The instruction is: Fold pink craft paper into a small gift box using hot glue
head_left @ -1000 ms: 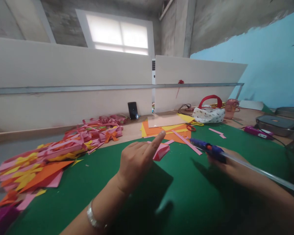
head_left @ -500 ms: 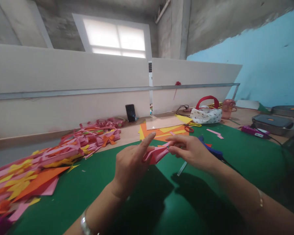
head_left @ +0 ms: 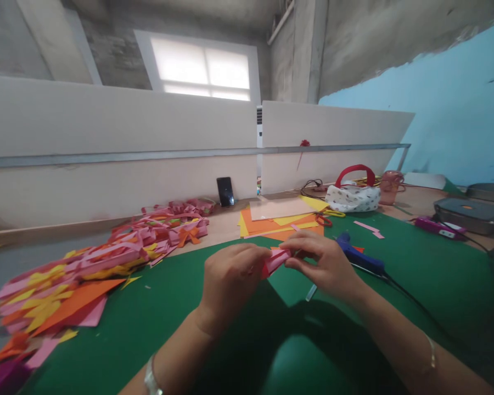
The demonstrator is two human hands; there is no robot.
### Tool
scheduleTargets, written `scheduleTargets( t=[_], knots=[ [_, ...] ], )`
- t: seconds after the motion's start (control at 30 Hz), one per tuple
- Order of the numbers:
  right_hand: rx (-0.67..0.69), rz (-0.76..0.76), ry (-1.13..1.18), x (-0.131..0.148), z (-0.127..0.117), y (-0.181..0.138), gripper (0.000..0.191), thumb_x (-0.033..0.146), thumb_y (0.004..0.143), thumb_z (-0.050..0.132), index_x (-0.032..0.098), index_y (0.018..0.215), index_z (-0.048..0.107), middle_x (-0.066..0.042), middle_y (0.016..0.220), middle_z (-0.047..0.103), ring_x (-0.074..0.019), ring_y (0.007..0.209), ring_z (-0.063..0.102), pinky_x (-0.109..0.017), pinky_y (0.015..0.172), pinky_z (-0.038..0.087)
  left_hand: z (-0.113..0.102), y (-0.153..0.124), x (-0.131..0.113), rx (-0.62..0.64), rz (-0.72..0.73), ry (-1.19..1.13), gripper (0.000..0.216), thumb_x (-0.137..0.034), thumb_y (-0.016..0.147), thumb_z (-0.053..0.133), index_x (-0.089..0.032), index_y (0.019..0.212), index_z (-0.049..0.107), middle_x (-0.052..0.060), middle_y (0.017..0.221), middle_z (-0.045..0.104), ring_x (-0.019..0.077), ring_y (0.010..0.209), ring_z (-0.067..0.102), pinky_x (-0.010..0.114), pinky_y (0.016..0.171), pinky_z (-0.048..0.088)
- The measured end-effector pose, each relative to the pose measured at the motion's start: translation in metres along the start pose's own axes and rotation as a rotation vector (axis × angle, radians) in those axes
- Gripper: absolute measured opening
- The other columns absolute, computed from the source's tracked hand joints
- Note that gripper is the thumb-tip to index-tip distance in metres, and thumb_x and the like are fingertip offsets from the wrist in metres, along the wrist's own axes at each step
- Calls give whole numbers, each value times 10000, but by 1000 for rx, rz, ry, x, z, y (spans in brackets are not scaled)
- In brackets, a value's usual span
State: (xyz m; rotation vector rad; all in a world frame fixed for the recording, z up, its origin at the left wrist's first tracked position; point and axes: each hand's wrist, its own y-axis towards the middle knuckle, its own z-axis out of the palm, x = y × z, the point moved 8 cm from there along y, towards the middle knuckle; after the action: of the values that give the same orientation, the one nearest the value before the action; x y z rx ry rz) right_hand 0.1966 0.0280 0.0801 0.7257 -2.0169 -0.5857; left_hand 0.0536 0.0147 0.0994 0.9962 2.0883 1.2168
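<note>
Both my hands meet above the green mat [head_left: 156, 318] and pinch one folded pink paper piece [head_left: 275, 261] between them. My left hand [head_left: 230, 277] grips its left end with the fingers curled in. My right hand [head_left: 323, 262] holds the right end between thumb and fingertips. A blue glue gun [head_left: 360, 257] lies on the mat just right of my right hand, with its cord trailing to the right and a clear glue stick [head_left: 312, 292] pointing out below my hand.
A heap of pink, orange and yellow paper bows [head_left: 107, 258] covers the left side. Orange and yellow sheets [head_left: 271, 222] lie behind my hands, with scissors [head_left: 323, 219] on them. A phone [head_left: 225, 191], a patterned bag [head_left: 352, 197], a pink cup [head_left: 390, 185] and grey lidded boxes [head_left: 469, 211] stand further back.
My right hand put the glue gun down on the mat and came over to the pink paper. My left forefinger, stretched out before, has curled onto the paper.
</note>
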Motion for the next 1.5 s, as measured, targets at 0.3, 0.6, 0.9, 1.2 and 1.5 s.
scheduleTargets(
  t=[0.3, 0.6, 0.9, 1.2, 1.5],
  knots=[
    [-45, 58, 40, -8, 0, 1, 147, 188, 762, 618, 197, 898, 674, -52, 880, 634, -150, 781, 598, -262, 649, 502, 6, -6, -3, 22, 33, -13, 96, -186, 779, 575, -220, 766, 664, -30, 680, 681, 97, 606, 607, 191, 544, 435],
    [-73, 95, 171, -13, -1, 1, 92, 204, 716, 665, 174, 795, 628, -34, 809, 626, -147, 761, 591, -286, 688, 503, 5, -2, -7, 34, 59, -49, 121, -140, 757, 587, -224, 753, 674, -17, 715, 685, 103, 623, 607, 195, 539, 444],
    [-71, 90, 139, -12, 0, -1, 65, 188, 726, 653, 176, 782, 624, -35, 805, 625, -149, 757, 584, -279, 679, 492, 8, 2, -10, 48, 89, -106, 67, -148, 742, 599, -193, 730, 648, 4, 714, 673, 139, 662, 586, 264, 590, 465],
    [-57, 81, 59, -11, 1, -2, 79, 209, 733, 645, 183, 807, 634, -38, 834, 647, -145, 754, 592, -268, 655, 496, 7, -1, -9, 28, 84, -81, 105, -145, 759, 577, -201, 715, 654, -7, 689, 676, 126, 630, 584, 255, 579, 453],
    [11, 20, -53, 3, -7, 0, 105, 209, 799, 577, 203, 844, 671, -39, 836, 673, -147, 766, 609, -276, 667, 495, 0, 1, -11, 1, 93, -44, 135, -119, 756, 565, -203, 695, 651, -21, 673, 678, 115, 623, 588, 256, 597, 448]
  ],
)
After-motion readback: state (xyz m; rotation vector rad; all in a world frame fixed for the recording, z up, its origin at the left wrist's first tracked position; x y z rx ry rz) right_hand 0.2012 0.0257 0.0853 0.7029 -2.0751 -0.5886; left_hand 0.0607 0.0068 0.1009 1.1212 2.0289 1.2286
